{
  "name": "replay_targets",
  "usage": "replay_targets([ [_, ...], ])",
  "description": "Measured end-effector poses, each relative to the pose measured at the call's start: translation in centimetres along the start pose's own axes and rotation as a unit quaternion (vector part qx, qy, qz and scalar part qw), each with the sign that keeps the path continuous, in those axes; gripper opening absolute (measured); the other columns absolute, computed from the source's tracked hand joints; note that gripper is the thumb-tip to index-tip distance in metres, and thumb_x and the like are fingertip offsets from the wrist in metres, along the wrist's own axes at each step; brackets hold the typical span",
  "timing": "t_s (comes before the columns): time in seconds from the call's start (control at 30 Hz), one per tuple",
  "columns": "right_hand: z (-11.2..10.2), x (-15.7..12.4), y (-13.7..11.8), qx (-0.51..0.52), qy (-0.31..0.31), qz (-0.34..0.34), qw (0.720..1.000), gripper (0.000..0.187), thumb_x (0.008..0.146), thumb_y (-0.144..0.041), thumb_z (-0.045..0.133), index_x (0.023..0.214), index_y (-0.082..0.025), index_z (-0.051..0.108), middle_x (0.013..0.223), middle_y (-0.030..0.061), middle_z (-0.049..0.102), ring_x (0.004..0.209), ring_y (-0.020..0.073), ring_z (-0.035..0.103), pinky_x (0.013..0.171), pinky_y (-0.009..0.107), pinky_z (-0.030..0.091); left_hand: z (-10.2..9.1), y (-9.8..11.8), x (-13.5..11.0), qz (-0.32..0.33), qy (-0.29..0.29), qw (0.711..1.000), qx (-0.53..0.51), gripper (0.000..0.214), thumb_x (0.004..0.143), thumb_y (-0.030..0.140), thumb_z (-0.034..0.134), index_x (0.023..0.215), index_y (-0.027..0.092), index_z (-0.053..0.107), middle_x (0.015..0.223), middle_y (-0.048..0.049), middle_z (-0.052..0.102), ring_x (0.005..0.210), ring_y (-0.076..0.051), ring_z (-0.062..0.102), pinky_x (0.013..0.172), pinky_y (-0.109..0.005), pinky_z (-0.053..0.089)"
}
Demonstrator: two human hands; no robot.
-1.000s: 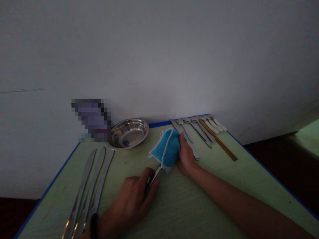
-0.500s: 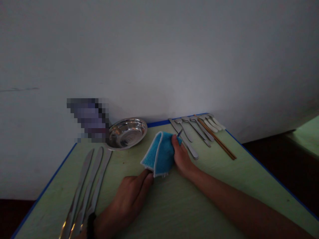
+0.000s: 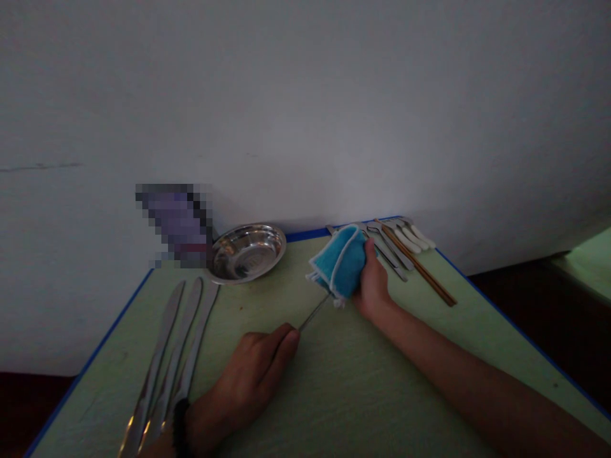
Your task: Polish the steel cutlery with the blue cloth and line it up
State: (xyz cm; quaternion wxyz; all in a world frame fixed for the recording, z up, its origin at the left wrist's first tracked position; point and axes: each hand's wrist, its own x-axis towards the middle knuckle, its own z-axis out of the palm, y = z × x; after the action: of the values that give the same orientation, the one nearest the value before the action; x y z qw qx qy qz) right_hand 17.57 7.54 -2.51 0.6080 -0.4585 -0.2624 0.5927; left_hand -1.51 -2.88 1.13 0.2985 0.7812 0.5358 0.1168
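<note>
My left hand (image 3: 255, 366), with a dark band at its wrist, is closed around one end of a slim metal piece of cutlery (image 3: 314, 313). Its thin shaft runs up and right into a blue cloth (image 3: 347, 267) with white edging. The cloth is folded around the far end, which is hidden, so I cannot tell its kind. Gripping the cloth from the right is my right hand (image 3: 376, 280), thumb uppermost. Both hands are above the green tabletop (image 3: 344, 381).
Three knives (image 3: 162, 356) lie at the left, near a shiny metal bowl (image 3: 248, 254). A blurred-out object (image 3: 176, 222) leans by the wall. Spoons and other cutlery (image 3: 391, 251), wooden chopsticks (image 3: 424, 273) and white-handled utensils (image 3: 415, 236) lie at the back right.
My right hand has slid the cloth up and to the right, away from my left hand. More of the metal shaft now shows between them, while the tip is covered.
</note>
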Motion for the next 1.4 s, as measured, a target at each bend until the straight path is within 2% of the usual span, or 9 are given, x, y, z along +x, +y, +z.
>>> replay_targets([
  [0.03, 0.3, 0.0, -0.6, 0.042, 0.075, -0.011, 0.996, 0.049, 0.072, -0.069, 0.046, 0.087, -0.023, 0.058, 0.072, 0.0006, 0.067, 0.074, 0.0205, 0.064, 0.06, 0.031, 0.049, -0.1, 0.0, 0.0, 0.003, 0.001, 1.0, -0.008, 0.041, 0.094, 0.041, 0.024, 0.07, 0.02, 0.05, 0.062, 0.0011, 0.052, 0.06, -0.016, 0.054, 0.064, -0.029, 0.04],
  [0.1, 0.9, -0.5, -1.5, 0.086, 0.103, -0.012, 0.991, 0.042, 0.073, -0.063, 0.052, 0.085, -0.023, 0.059, 0.071, -0.0005, 0.068, 0.067, 0.0184, 0.064, 0.055, 0.029, 0.049, -0.2, -0.2, -0.1, -0.007, 0.01, 0.999, -0.032, 0.042, 0.093, 0.043, 0.026, 0.069, 0.02, 0.052, 0.062, 0.0016, 0.053, 0.061, -0.016, 0.054, 0.066, -0.028, 0.04],
  [0.23, 2.0, -1.7, -2.0, 0.111, 0.082, 0.002, 0.99, 0.039, 0.077, -0.059, 0.05, 0.084, -0.022, 0.059, 0.068, -0.0006, 0.068, 0.06, 0.0159, 0.064, 0.05, 0.026, 0.048, -0.5, -0.5, 0.0, -0.057, 0.03, 0.993, -0.101, 0.044, 0.092, 0.048, 0.03, 0.071, 0.019, 0.057, 0.065, 0.0015, 0.053, 0.066, -0.015, 0.054, 0.065, -0.026, 0.041],
  [0.53, 2.4, -2.6, -2.3, 0.072, 0.067, -0.003, 0.995, 0.037, 0.073, -0.058, 0.056, 0.077, -0.021, 0.055, 0.06, -0.0039, 0.06, 0.061, 0.0146, 0.062, 0.057, 0.027, 0.05, -0.4, -0.5, 0.4, -0.072, -0.047, 0.968, -0.234, 0.054, 0.092, 0.05, 0.028, 0.076, 0.014, 0.065, 0.05, 0.0051, 0.039, 0.045, -0.01, 0.038, 0.041, -0.02, 0.029],
  [0.73, 2.1, -1.7, -4.7, 0.098, 0.072, -0.066, 0.99, 0.029, 0.077, -0.051, 0.055, 0.082, -0.022, 0.057, 0.079, -0.0008, 0.066, 0.072, 0.0152, 0.063, 0.063, 0.029, 0.051, -0.8, 0.1, -0.1, 0.067, -0.057, 0.982, -0.165, 0.032, 0.088, 0.041, 0.044, 0.086, 0.018, 0.066, 0.059, 0.0028, 0.051, 0.054, -0.012, 0.048, 0.054, -0.021, 0.039],
  [0.87, 1.7, -1.0, -5.4, 0.116, 0.045, -0.075, 0.989, 0.032, 0.075, -0.052, 0.055, 0.086, -0.022, 0.058, 0.086, 0.0012, 0.066, 0.079, 0.0163, 0.063, 0.063, 0.03, 0.051, -0.9, -0.2, -0.1, 0.053, -0.088, 0.978, -0.181, 0.036, 0.091, 0.041, 0.038, 0.086, 0.017, 0.064, 0.057, 0.0039, 0.047, 0.052, -0.01, 0.045, 0.051, -0.02, 0.037],
  [1.07, 2.6, -2.9, -4.2, 0.067, 0.041, -0.045, 0.996, 0.038, 0.074, -0.058, 0.053, 0.085, -0.022, 0.058, 0.069, -0.002, 0.06, 0.066, 0.0143, 0.059, 0.06, 0.028, 0.047, -0.6, -0.6, -0.2, -0.009, -0.11, 0.959, -0.261, 0.041, 0.091, 0.049, 0.035, 0.087, 0.016, 0.06, 0.052, 0.007, 0.038, 0.046, -0.009, 0.035, 0.042, -0.018, 0.029],
  [1.27, 3.5, -6.3, -0.5, -0.032, 0.0, 0.008, 0.999, 0.039, 0.071, -0.059, 0.057, 0.085, -0.023, 0.059, 0.069, -0.0042, 0.058, 0.067, 0.0129, 0.056, 0.063, 0.026, 0.043, -0.4, -0.5, 0.0, -0.015, -0.088, 0.956, -0.28, 0.039, 0.089, 0.051, 0.037, 0.077, 0.018, 0.054, 0.055, 0.0054, 0.042, 0.05, -0.01, 0.04, 0.047, -0.02, 0.035],
  [1.4, 3.7, -6.6, -0.6, -0.002, -0.027, 0.013, 1.0, 0.035, 0.072, -0.056, 0.058, 0.083, -0.023, 0.058, 0.07, -0.0041, 0.059, 0.07, 0.0131, 0.056, 0.065, 0.027, 0.043, -0.5, -0.2, 0.0, -0.024, -0.08, 0.958, -0.273, 0.04, 0.087, 0.053, 0.038, 0.07, 0.019, 0.05, 0.057, 0.0041, 0.045, 0.052, -0.011, 0.042, 0.05, -0.02, 0.037],
])
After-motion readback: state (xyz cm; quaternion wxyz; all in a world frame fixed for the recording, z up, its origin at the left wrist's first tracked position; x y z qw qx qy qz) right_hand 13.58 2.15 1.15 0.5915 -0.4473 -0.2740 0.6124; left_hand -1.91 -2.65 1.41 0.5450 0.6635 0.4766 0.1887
